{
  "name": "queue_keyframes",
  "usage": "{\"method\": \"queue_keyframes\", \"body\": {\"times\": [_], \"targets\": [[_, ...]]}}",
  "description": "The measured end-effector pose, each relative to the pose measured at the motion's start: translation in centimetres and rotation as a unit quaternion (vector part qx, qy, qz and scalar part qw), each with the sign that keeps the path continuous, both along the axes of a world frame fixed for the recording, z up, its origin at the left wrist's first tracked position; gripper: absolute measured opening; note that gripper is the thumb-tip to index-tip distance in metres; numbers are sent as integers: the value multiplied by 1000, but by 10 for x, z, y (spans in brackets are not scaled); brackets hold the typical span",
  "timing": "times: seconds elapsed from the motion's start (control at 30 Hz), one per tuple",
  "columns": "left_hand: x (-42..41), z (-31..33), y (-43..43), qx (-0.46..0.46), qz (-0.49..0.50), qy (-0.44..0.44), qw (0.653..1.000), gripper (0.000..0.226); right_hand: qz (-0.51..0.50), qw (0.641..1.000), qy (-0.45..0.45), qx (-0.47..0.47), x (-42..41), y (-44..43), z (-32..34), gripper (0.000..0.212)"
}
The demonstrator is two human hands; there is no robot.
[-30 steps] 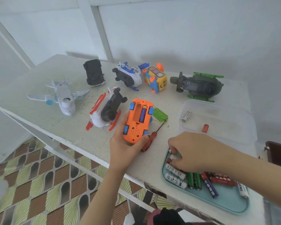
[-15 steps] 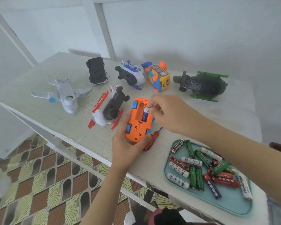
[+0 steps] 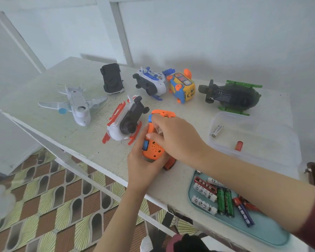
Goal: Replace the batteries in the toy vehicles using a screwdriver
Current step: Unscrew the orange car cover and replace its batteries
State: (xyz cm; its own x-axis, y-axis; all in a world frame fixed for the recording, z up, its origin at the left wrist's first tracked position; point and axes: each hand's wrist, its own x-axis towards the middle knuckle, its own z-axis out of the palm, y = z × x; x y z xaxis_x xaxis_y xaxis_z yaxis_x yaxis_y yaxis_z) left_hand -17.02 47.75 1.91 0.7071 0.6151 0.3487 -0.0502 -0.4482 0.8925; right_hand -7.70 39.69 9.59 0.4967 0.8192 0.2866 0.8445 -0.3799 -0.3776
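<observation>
The orange toy car (image 3: pixel 153 149) is lying belly-up on the desk (image 3: pixel 91 142) right between the hands, its near end sitting in the left hand (image 3: pixel 140 161), which is gripping it from below and behind with the thumb running up its side, most likely to steady it while the battery bay is being worked on. The right hand (image 3: pixel 177 138) is reaching over from the other side and covering most of the underside, with thumb and fingertips bent down onto it. They are probably seating a cell, but the hand is hiding the bay, so I cannot tell whether they are pinching a battery or only pressing. The screwdriver (image 3: pixel 169 163) is lying idle just under the right wrist, only its red handle showing, close enough to grab for the cover screw. The batteries (image 3: pixel 225 201) are waiting in a teal tray (image 3: pixel 273 240) beneath the right forearm, while a clear tub (image 3: pixel 258 160) beyond that forearm is holding two loose cells, apparently keeping them apart from the rest. A white and red plane (image 3: pixel 123 124) is resting just outside the left hand.
</observation>
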Motion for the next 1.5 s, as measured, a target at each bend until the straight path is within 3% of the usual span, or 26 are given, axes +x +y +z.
{"method": "queue_keyframes", "body": {"times": [0.3,0.37,0.43,0.5,0.6,0.73,0.93,1.17,1.3,1.37,1.43,1.5], "targets": [[-1,-3,0,10,9,14,1000,78,-26,998,-11,53,3,-7,-24,30],[-1,0,-2,16,6,12,1000,80,-70,994,-10,87,9,-7,-28,43],[-1,1,-3,16,0,11,1000,84,-102,985,70,119,14,-6,-29,60],[-2,0,-2,16,-7,11,1000,84,-109,953,251,132,18,-4,-26,75],[-1,-2,-1,17,-9,12,1000,87,-98,828,523,176,20,1,-29,86],[-1,-3,0,7,-3,13,1000,92,-115,771,589,211,22,8,-36,70],[-1,-6,1,1,10,18,1000,92,-132,744,607,247,20,13,-36,69],[-3,-5,0,-10,21,9,1000,93,-135,769,570,256,18,15,-36,64],[-4,-4,-4,-4,31,10,999,91,-103,859,470,175,21,14,-36,64],[-4,-4,-4,-6,30,8,1000,91,-93,902,396,145,21,11,-37,75],[-4,-3,-4,-4,27,9,1000,93,-63,951,265,149,21,5,-36,86],[-4,-1,-5,0,21,8,1000,94,-8,984,113,141,24,-1,-32,80]]}}
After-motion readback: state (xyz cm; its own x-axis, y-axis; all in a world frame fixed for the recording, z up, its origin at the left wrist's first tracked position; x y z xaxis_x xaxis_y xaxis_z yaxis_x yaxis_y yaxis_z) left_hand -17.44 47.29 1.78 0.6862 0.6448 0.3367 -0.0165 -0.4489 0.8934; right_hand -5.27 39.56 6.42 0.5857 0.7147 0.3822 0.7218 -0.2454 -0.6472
